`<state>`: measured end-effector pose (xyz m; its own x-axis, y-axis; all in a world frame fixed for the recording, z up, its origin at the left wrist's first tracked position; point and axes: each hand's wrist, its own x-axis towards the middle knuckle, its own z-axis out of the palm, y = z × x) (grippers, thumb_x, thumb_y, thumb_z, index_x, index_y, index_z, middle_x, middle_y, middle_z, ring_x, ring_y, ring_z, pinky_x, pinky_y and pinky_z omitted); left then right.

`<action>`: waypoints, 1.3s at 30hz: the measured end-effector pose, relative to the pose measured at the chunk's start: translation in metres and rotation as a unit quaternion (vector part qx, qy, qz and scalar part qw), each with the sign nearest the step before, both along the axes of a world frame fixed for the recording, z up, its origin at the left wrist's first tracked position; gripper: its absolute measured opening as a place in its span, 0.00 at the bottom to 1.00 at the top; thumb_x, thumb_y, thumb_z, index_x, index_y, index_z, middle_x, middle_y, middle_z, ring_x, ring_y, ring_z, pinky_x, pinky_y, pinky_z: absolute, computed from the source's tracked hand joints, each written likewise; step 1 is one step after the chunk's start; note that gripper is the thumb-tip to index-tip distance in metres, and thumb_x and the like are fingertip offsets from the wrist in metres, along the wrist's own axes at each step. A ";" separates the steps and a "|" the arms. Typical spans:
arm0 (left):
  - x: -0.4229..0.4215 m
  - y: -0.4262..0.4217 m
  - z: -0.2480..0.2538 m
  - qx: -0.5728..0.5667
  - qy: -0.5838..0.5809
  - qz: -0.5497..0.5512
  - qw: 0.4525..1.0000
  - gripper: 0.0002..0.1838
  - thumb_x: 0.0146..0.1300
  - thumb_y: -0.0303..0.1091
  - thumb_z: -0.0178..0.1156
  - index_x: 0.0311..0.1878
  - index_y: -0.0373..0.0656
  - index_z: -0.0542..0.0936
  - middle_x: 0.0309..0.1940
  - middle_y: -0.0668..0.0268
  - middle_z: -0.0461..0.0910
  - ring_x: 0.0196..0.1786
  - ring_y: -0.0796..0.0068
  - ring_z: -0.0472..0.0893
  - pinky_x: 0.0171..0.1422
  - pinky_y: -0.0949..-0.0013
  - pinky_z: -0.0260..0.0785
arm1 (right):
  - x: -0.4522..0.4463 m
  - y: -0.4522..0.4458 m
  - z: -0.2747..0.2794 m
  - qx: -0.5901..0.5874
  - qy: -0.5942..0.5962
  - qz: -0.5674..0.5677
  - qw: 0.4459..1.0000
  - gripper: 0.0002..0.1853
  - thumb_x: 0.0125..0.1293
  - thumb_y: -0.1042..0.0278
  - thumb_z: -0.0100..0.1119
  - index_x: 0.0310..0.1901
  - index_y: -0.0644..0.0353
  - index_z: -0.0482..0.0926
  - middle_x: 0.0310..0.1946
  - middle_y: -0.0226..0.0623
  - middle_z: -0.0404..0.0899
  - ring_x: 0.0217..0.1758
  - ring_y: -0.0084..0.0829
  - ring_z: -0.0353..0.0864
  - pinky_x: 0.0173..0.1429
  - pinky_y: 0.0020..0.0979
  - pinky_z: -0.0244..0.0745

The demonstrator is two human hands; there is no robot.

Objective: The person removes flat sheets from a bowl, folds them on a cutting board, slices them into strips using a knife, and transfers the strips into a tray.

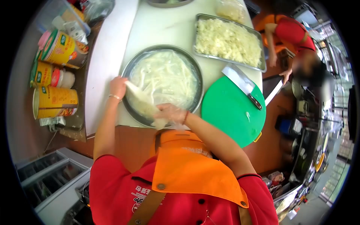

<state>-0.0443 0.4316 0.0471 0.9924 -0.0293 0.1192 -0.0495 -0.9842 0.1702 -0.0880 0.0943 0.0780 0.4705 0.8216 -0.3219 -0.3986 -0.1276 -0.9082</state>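
Two hands are working one pale sheet (140,96) over one round metal pan (198,89), and that pan is sitting right at the near edge of the counter (161,30)! The left hand (118,88) is pinching one end by the pan's left rim, fingers closing narrow. The right hand (170,113) is gripping the sheet lower down, fingers curling tight. A glossy, pale layer (165,73) is filling the pan. Over at the near right corner, one green board (228,116) is overhanging, with one cleaver (240,83) lying across it. Farther up the right edge, one metal tray (229,59) is carrying pale shreds (228,41). Beyond the left edge, three yellow tubs (58,101) are standing. Off the right edge, one co-worker (294,32) is holding one long pale object (274,92).
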 end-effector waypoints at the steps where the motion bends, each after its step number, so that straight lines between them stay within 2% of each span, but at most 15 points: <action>1: -0.007 0.001 0.012 -0.030 -0.035 0.002 0.999 0.10 0.54 0.24 0.57 0.37 0.44 0.85 0.37 0.56 0.79 0.44 0.50 0.78 0.51 0.51 0.71 | -0.004 0.001 0.013 0.068 0.104 -0.021 0.992 0.21 0.65 0.53 0.68 0.52 0.61 0.82 0.40 0.32 0.83 0.45 0.23 0.78 0.52 0.32 0.74; 3: -0.016 0.008 0.028 -0.103 -0.052 0.024 0.993 0.13 0.53 0.22 0.56 0.40 0.41 0.84 0.38 0.54 0.79 0.45 0.47 0.78 0.52 0.51 0.72 | 0.002 -0.004 0.049 0.084 0.132 0.004 0.988 0.18 0.66 0.57 0.68 0.51 0.61 0.82 0.44 0.29 0.82 0.50 0.21 0.77 0.56 0.29 0.71; 5: -0.020 0.028 0.033 -0.109 -0.069 0.015 0.992 0.11 0.56 0.20 0.56 0.42 0.38 0.82 0.39 0.57 0.80 0.45 0.54 0.80 0.52 0.59 0.73 | 0.000 -0.017 0.065 0.114 0.115 -0.017 0.987 0.18 0.66 0.57 0.67 0.51 0.61 0.81 0.44 0.29 0.82 0.50 0.21 0.76 0.57 0.28 0.70; 6: -0.022 0.026 0.045 -0.186 -0.052 0.024 0.981 0.10 0.59 0.20 0.55 0.42 0.37 0.82 0.39 0.60 0.80 0.44 0.61 0.80 0.51 0.63 0.73 | 0.000 -0.027 0.074 0.128 0.106 -0.029 0.986 0.18 0.66 0.56 0.67 0.51 0.61 0.81 0.44 0.29 0.81 0.50 0.21 0.75 0.57 0.27 0.69; 9: -0.014 0.037 0.066 -0.393 0.070 0.100 0.912 0.07 0.66 0.19 0.54 0.43 0.35 0.80 0.38 0.66 0.78 0.43 0.74 0.78 0.49 0.74 0.70 | 0.004 -0.076 0.119 0.070 0.037 -0.056 0.995 0.18 0.67 0.56 0.66 0.49 0.60 0.81 0.42 0.29 0.81 0.49 0.21 0.75 0.56 0.28 0.69; 12: -0.005 -0.014 0.109 -0.437 0.121 0.043 0.890 0.07 0.63 0.18 0.54 0.42 0.34 0.78 0.38 0.65 0.76 0.43 0.72 0.77 0.51 0.75 0.69 | 0.004 -0.145 0.152 -0.037 -0.062 -0.060 0.996 0.15 0.67 0.55 0.66 0.45 0.59 0.82 0.37 0.27 0.78 0.44 0.21 0.73 0.50 0.27 0.70; 15: 0.012 -0.084 0.133 -0.285 0.060 -0.166 0.942 0.06 0.62 0.17 0.54 0.41 0.33 0.76 0.39 0.64 0.73 0.44 0.70 0.75 0.51 0.76 0.67 | -0.011 -0.217 0.151 -0.053 -0.097 -0.172 0.979 0.12 0.65 0.59 0.67 0.43 0.58 0.81 0.36 0.26 0.78 0.42 0.21 0.74 0.48 0.25 0.70; 19: 0.028 -0.188 0.144 -0.361 0.094 -0.286 0.883 0.05 0.62 0.17 0.53 0.41 0.33 0.74 0.38 0.62 0.72 0.43 0.70 0.73 0.49 0.74 0.66 | -0.043 -0.310 0.173 -0.112 -0.073 -0.307 0.942 0.08 0.62 0.66 0.66 0.41 0.59 0.82 0.33 0.27 0.79 0.38 0.22 0.77 0.47 0.26 0.72; 23: 0.044 -0.271 0.139 -0.409 0.226 -0.320 0.824 0.02 0.66 0.23 0.53 0.39 0.36 0.74 0.28 0.62 0.71 0.33 0.69 0.71 0.42 0.71 0.67 | -0.072 -0.368 0.193 -0.132 -0.062 -0.449 0.882 0.11 0.64 0.63 0.65 0.42 0.61 0.82 0.35 0.29 0.80 0.41 0.24 0.77 0.50 0.29 0.71; 29: 0.083 -0.363 0.064 -0.334 0.247 -0.384 0.824 0.04 0.67 0.27 0.55 0.40 0.37 0.76 0.28 0.57 0.77 0.31 0.64 0.75 0.40 0.66 0.68 | -0.065 -0.450 0.130 -0.226 -0.066 -0.477 0.847 0.11 0.63 0.63 0.65 0.42 0.61 0.83 0.34 0.29 0.80 0.42 0.24 0.77 0.51 0.29 0.71; 30: 0.087 -0.374 0.054 -0.318 0.217 -0.392 0.836 0.04 0.66 0.27 0.55 0.41 0.38 0.77 0.29 0.57 0.78 0.33 0.61 0.76 0.40 0.65 0.69 | -0.060 -0.460 0.109 -0.261 -0.096 -0.472 0.837 0.08 0.65 0.63 0.63 0.35 0.58 0.79 0.32 0.25 0.77 0.38 0.20 0.72 0.48 0.26 0.67; 33: 0.088 -0.391 0.031 -0.239 0.101 -0.427 0.866 0.07 0.63 0.28 0.57 0.44 0.41 0.78 0.34 0.56 0.79 0.38 0.55 0.80 0.43 0.60 0.72 | -0.047 -0.487 0.048 -0.249 -0.120 -0.484 0.830 0.05 0.64 0.69 0.63 0.38 0.61 0.83 0.32 0.27 0.80 0.37 0.23 0.75 0.44 0.30 0.73; 35: 0.082 -0.391 0.019 -0.141 -0.008 -0.465 0.874 0.09 0.61 0.27 0.57 0.46 0.43 0.78 0.37 0.56 0.79 0.43 0.52 0.81 0.45 0.58 0.74 | -0.045 -0.489 0.034 -0.354 -0.190 -0.456 0.794 0.03 0.65 0.72 0.62 0.35 0.61 0.82 0.28 0.31 0.79 0.32 0.23 0.75 0.41 0.32 0.75; 37: 0.070 -0.380 0.003 -0.088 -0.038 -0.511 0.854 0.13 0.59 0.26 0.58 0.48 0.44 0.78 0.40 0.58 0.78 0.44 0.55 0.81 0.46 0.57 0.75 | -0.055 -0.476 0.029 -0.447 -0.263 -0.430 0.739 0.03 0.64 0.72 0.61 0.34 0.60 0.82 0.26 0.35 0.79 0.31 0.25 0.76 0.40 0.33 0.75; 39: 0.054 -0.366 -0.014 -0.053 -0.042 -0.544 0.836 0.14 0.57 0.25 0.58 0.48 0.45 0.78 0.41 0.59 0.77 0.46 0.57 0.81 0.47 0.57 0.76 | -0.069 -0.476 0.007 -0.469 -0.342 -0.390 0.714 0.03 0.62 0.72 0.61 0.34 0.57 0.84 0.29 0.43 0.80 0.33 0.36 0.79 0.41 0.36 0.75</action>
